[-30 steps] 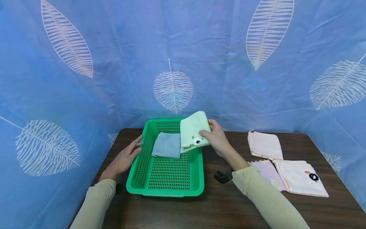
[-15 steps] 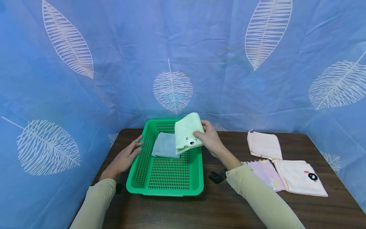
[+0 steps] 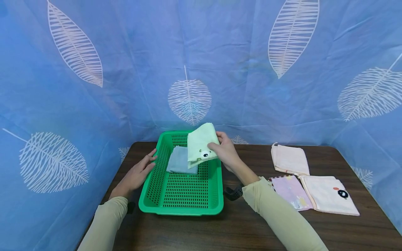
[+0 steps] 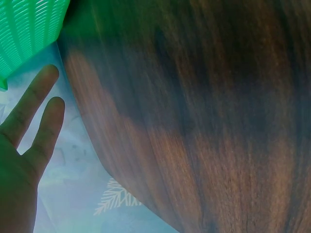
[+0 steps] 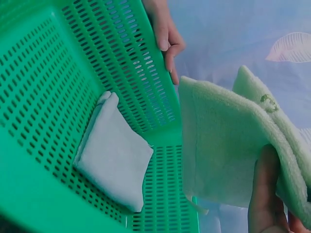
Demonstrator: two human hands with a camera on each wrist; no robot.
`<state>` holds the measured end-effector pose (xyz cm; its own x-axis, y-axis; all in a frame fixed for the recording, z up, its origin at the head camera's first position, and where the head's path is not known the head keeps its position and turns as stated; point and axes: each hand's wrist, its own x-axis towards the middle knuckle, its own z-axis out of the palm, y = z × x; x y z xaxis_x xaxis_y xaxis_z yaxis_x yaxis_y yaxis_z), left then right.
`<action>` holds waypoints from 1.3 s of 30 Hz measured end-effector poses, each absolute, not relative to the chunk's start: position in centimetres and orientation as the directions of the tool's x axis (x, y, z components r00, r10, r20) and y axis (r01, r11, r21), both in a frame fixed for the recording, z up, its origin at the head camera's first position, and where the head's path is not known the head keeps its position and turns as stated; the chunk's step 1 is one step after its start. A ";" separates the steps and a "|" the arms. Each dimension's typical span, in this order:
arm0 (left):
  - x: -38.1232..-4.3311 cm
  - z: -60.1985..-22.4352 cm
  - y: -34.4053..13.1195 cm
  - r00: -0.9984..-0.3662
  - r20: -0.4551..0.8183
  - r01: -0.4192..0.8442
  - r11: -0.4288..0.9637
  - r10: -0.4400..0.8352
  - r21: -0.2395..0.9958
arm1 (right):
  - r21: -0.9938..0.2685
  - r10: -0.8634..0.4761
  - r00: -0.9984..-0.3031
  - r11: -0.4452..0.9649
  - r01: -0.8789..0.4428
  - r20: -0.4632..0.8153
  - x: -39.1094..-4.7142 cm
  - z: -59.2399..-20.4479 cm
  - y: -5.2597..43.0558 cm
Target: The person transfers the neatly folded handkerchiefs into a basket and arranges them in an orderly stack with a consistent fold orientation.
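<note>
My right hand (image 3: 225, 150) pinches a folded pale green towel (image 3: 201, 141) with a small embroidered animal face, thumb on the near side. The towel hangs over the right back part of a green plastic basket (image 3: 180, 211). Inside the basket lies a folded blue-grey towel (image 3: 179, 161), which the green one partly overlaps in the head view. In the right wrist view the green towel (image 5: 223, 136) shows its folded layers above the basket. My left hand (image 3: 135, 177) rests with extended fingers at the basket's left rim; its spread fingers (image 4: 29, 107) show in the left wrist view.
On the right of the dark wooden table (image 3: 251, 226) lie a folded pale pink towel (image 3: 290, 159), a lilac patterned towel (image 3: 292, 192) and a white towel with a dark embroidered motif (image 3: 329, 195). A blue leaf-print curtain (image 3: 226, 87) surrounds the back and sides.
My right hand has moved left with the green towel, bringing it further over the basket and the blue-grey towel. The left hand has stayed at the rim.
</note>
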<state>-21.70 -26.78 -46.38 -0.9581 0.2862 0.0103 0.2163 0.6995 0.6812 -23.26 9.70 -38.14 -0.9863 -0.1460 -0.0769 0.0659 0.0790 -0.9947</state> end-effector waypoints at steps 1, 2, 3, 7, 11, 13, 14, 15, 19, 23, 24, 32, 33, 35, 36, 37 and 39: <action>-21.6 -46.3 -26.8 -0.959 0.006 0.210 0.698 0.283 0.685 | -0.995 -0.143 -0.987 0.075 0.067 -0.077 -23.3 -38.2 9.6; -21.6 -46.3 -26.8 -0.959 0.002 0.208 0.699 0.283 0.684 | -0.995 -0.142 -0.987 0.068 0.069 -0.078 -23.3 -38.2 9.4; -21.5 -46.2 -26.7 -0.960 -0.003 0.202 0.699 0.281 0.687 | -0.996 -0.140 -0.987 0.060 0.071 -0.079 -23.4 -38.3 9.3; -21.3 -46.0 -26.8 -0.958 -0.013 0.202 0.707 0.287 0.678 | -0.996 -0.127 -0.988 0.036 0.086 -0.089 -23.6 -38.4 8.9; -21.2 -45.9 -26.9 -0.957 -0.011 0.209 0.714 0.291 0.669 | -0.995 -0.113 -0.989 0.023 0.094 -0.096 -23.6 -38.5 8.4; -21.2 -45.9 -26.9 -0.957 -0.007 0.210 0.712 0.289 0.670 | -0.995 -0.110 -0.989 0.017 0.099 -0.101 -23.7 -38.6 8.2; -21.2 -45.9 -26.9 -0.956 -0.005 0.213 0.711 0.292 0.670 | -0.995 -0.109 -0.989 0.016 0.102 -0.103 -23.7 -38.6 8.1; -21.2 -45.9 -26.9 -0.956 -0.004 0.215 0.710 0.293 0.670 | -0.994 -0.108 -0.989 0.016 0.104 -0.105 -23.7 -38.7 7.9; -21.3 -45.9 -26.8 -0.955 -0.008 0.215 0.710 0.297 0.670 | -0.995 -0.104 -0.989 0.015 0.101 -0.102 -23.9 -39.1 7.4; -21.4 -45.8 -26.8 -0.956 -0.010 0.212 0.717 0.292 0.665 | -0.995 -0.101 -0.990 0.005 0.095 -0.095 -24.2 -39.3 7.0; -21.4 -45.7 -26.8 -0.957 -0.009 0.213 0.719 0.292 0.661 | -0.995 -0.098 -0.990 -0.001 0.100 -0.099 -24.3 -39.4 6.9; -21.5 -45.9 -27.1 -0.957 -0.004 0.218 0.728 0.290 0.650 | -0.992 -0.069 -0.990 -0.027 0.126 -0.124 -24.6 -39.5 6.3; -21.5 -45.9 -27.1 -0.958 -0.006 0.214 0.730 0.286 0.649 | -0.991 -0.063 -0.990 -0.036 0.131 -0.129 -24.7 -39.5 6.2; -21.5 -45.9 -27.0 -0.958 -0.007 0.214 0.733 0.286 0.646 | -0.989 -0.050 -0.990 -0.051 0.135 -0.133 -24.8 -39.4 6.0; -21.4 -45.9 -27.0 -0.959 -0.009 0.211 0.733 0.284 0.647 | -0.989 -0.043 -0.990 -0.057 0.136 -0.134 -24.8 -39.4 5.9; -21.4 -45.9 -26.9 -0.959 -0.010 0.211 0.734 0.284 0.646 | -0.989 -0.037 -0.990 -0.062 0.137 -0.135 -24.9 -39.4 5.8; -21.3 -45.9 -26.8 -0.959 -0.013 0.206 0.732 0.282 0.649 | -0.988 -0.024 -0.990 -0.072 0.138 -0.137 -25.0 -39.5 5.6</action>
<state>-21.28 -26.83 -45.88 -0.9594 0.2818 -0.0132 0.2062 0.7324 0.6489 -24.97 5.59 -39.46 -0.9903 -0.0240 -0.1370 0.1384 -0.0722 -0.9878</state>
